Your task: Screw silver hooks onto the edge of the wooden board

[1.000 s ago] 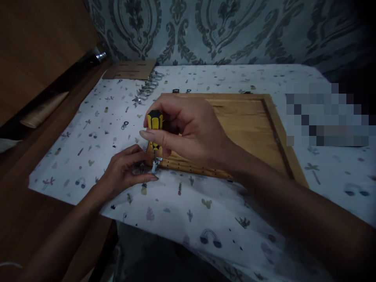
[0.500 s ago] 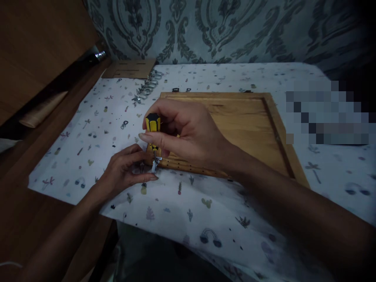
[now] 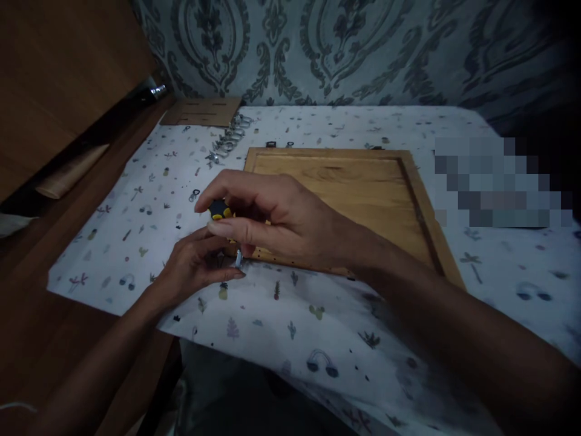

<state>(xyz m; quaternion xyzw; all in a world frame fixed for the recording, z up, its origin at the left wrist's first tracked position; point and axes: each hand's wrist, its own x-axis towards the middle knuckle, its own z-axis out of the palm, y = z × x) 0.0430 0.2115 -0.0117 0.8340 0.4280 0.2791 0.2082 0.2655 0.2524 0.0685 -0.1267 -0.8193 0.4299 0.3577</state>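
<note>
My right hand (image 3: pixel 276 212) is closed around a screwdriver (image 3: pixel 221 209) with a yellow and black handle; its shaft is hidden behind my thumb. Below it, a small shiny metal fitting (image 3: pixel 238 258) sits at the near left corner of a framed wooden panel (image 3: pixel 354 194). My left hand (image 3: pixel 195 260) is closed at that corner, thumb in front and fingers behind, steadying the fitting. The panel lies flat, with a row of small dark holes along its near edge.
Several metal clasps (image 3: pixel 227 138) lie in a line on the patterned cloth (image 3: pixel 272 339), beside a piece of cardboard (image 3: pixel 202 112). Small dark hardware (image 3: pixel 271 145) sits at the panel's far edge. Wooden furniture (image 3: pixel 59 79) stands at the left, and a patterned wall (image 3: pixel 290 54) is behind.
The screwdriver handle has tipped to the left and toward me, and my right hand has shifted lower and left with it. My left hand stays at the corner.
</note>
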